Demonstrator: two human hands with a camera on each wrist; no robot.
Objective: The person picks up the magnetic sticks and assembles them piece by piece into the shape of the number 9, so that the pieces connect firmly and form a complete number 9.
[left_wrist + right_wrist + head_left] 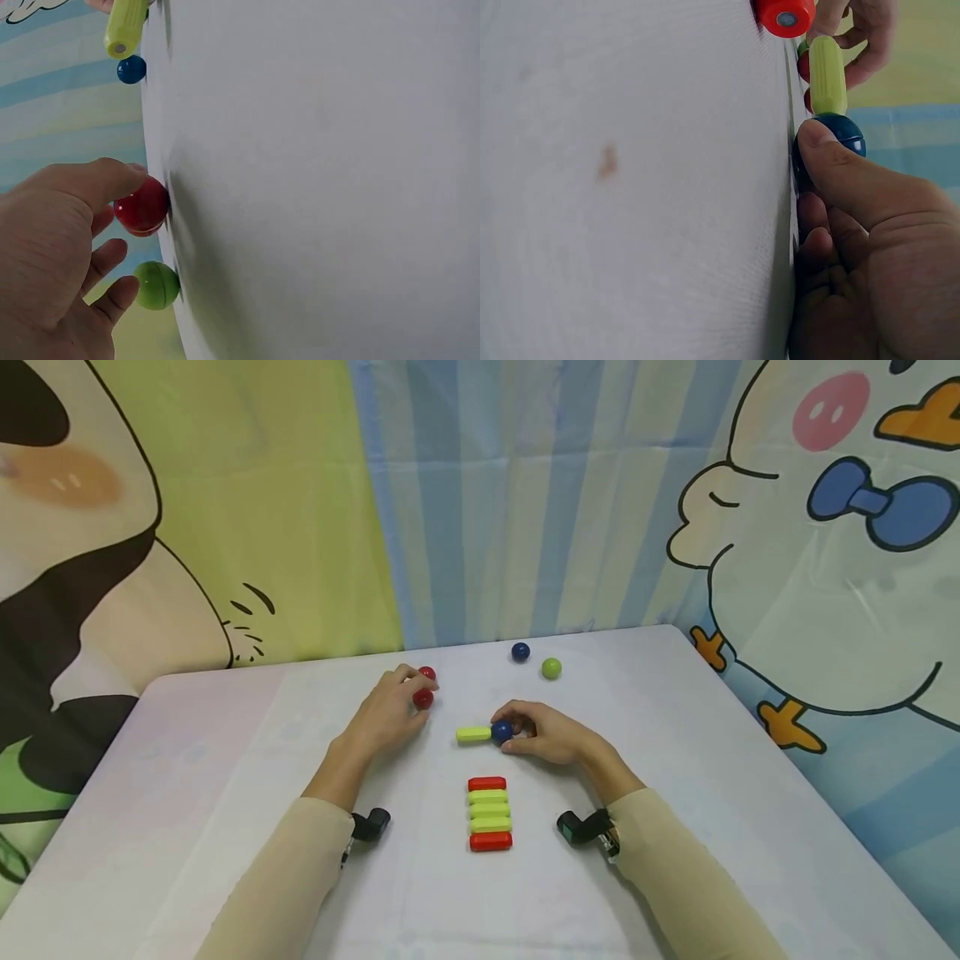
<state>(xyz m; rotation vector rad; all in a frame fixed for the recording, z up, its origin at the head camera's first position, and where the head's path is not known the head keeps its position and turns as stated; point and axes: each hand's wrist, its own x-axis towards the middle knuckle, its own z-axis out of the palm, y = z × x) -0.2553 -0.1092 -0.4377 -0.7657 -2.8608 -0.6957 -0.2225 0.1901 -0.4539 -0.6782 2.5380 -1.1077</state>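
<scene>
My right hand [551, 732] pinches a dark blue ball [502, 732] between thumb and fingers. A yellow-green magnetic rod [473, 735] sticks out from that ball to the left, end on. My left hand [386, 710] holds a red ball [142, 206] between thumb and index finger, its other fingers loosely bent. Just behind it lies a second red ball [427, 672], partly covered by the fingers. A green ball [157, 285] is beside the left fingertips in the left wrist view; the hand hides it in the head view.
Near me on the white table [420, 893], several rods lie side by side in a column: a red rod [491, 842] at each end, yellow-green rods [490, 811] between. Towards the back edge are another blue ball [521, 652] and a green ball [551, 668]. A cartoon-printed curtain [495, 502] hangs behind.
</scene>
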